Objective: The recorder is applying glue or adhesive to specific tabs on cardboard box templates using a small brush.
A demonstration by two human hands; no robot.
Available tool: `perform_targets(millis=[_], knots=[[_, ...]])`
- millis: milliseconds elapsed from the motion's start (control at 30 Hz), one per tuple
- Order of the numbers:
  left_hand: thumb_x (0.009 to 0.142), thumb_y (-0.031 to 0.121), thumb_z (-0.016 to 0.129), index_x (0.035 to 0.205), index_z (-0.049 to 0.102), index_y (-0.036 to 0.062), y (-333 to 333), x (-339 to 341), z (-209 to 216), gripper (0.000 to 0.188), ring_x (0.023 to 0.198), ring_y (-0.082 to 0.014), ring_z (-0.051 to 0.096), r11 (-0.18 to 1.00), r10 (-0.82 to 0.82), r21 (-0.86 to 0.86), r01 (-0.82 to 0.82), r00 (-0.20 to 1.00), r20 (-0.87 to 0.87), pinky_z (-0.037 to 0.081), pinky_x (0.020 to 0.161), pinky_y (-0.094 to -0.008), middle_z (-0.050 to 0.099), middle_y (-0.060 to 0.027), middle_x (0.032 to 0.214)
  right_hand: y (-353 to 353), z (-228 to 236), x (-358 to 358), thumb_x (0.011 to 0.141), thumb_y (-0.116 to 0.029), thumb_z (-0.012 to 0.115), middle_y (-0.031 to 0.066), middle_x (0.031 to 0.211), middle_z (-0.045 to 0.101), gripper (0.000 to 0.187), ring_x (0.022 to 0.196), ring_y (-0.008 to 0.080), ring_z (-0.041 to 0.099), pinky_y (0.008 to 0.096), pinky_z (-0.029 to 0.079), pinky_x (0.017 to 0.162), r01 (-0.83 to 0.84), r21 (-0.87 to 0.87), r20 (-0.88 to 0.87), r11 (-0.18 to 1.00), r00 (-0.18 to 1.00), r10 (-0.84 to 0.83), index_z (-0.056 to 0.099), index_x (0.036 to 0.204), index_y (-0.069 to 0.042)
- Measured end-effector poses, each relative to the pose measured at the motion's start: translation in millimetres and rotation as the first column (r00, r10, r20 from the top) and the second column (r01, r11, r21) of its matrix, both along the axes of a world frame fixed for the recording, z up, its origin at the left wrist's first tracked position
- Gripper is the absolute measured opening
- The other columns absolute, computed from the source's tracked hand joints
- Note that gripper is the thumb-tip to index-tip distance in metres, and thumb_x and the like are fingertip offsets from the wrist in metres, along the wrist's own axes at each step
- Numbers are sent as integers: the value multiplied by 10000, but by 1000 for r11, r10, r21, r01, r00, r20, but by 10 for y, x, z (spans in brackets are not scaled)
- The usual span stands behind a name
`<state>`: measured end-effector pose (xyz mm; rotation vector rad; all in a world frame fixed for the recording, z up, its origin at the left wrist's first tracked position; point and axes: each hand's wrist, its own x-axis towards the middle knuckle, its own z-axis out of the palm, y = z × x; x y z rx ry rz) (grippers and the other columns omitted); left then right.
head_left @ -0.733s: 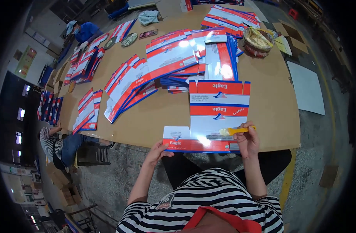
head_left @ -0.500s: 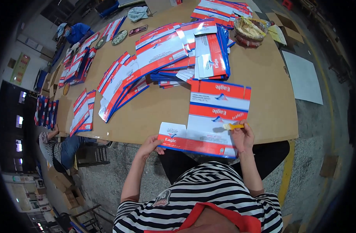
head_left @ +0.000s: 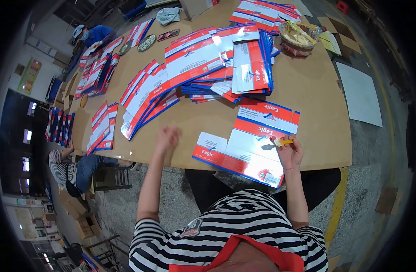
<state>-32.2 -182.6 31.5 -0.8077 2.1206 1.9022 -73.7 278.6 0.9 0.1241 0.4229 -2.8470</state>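
My right hand (head_left: 291,154) pinches a small brush with a yellow handle (head_left: 286,142) and pale bristles, held over a flat red, white and blue carton blank (head_left: 249,152). The blank lies unfolded at the table's near edge, its lower right corner jutting past it, and a smaller flap extends to its left. My left hand (head_left: 168,138) is off the blank, above the cardboard tabletop to its left. Motion smears its fingers, so its grip is unclear. Nearest to it is a fanned row of similar carton blanks (head_left: 142,102).
A bundle of carton blanks (head_left: 253,68) lies beyond my work, with a bowl of pale paste (head_left: 298,37) at the far right. A green dish (head_left: 146,43), a phone (head_left: 168,35) and more blanks (head_left: 103,124) lie leftward. Two people (head_left: 95,34) are at the table's left side.
My left hand has let go of the blank's left flap and moved up and left. The blank now lies slightly turned. My right hand still holds the brush.
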Motion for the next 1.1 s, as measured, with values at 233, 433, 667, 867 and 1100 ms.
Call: perform_targets(millis=[233, 433, 667, 867, 1100], knots=[[765, 345, 771, 1155, 490, 34, -464, -1367, -39, 572, 1072, -239, 533, 440, 714, 740, -508, 698, 55, 467, 914, -399, 534, -117, 1141, -23, -39, -31, 863, -156, 568, 53, 791, 555, 112, 753, 173, 553, 433, 430, 982, 6, 4, -10, 1000, 1000, -6, 541, 883, -49], [847, 174, 676, 1153, 534, 58, -670, -1790, -280, 356, 1098, -285, 554, 263, 863, 876, -405, 504, -26, 453, 959, -462, 575, -129, 1182, -15, -131, -8, 857, -127, 577, 94, 859, 626, 87, 917, 262, 609, 543, 403, 1002, -67, -101, -49, 993, 997, 62, 560, 895, -50], [854, 131, 664, 1128, 545, 37, -829, -1237, 47, 314, 1010, -244, 607, 328, 878, 882, -339, 454, -152, 496, 905, -419, 624, -119, 1121, -16, -24, 102, 871, -158, 549, 76, 778, 595, 101, 729, 197, 573, 476, 451, 925, 68, -64, 140, 996, 988, -59, 566, 896, -62], [887, 140, 630, 1173, 537, 54, -55, 187, 510, 313, 1050, -214, 594, 511, 763, 813, -280, 584, -278, 492, 911, -386, 610, -98, 1172, 259, -122, 9, 821, -173, 599, 124, 915, 625, 196, 875, 301, 591, 545, 353, 1021, 55, -217, -16, 975, 998, -60, 591, 955, -30], [923, 168, 579, 1310, 429, 58, 1316, 1129, 300, 429, 1143, -218, 554, 561, 545, 769, -306, 836, -65, 470, 973, -405, 560, -101, 1249, 1106, 109, -79, 813, -132, 611, 23, 758, 483, 94, 734, 173, 489, 480, 252, 1100, 169, -317, -311, 933, 911, -270, 548, 828, -63]])
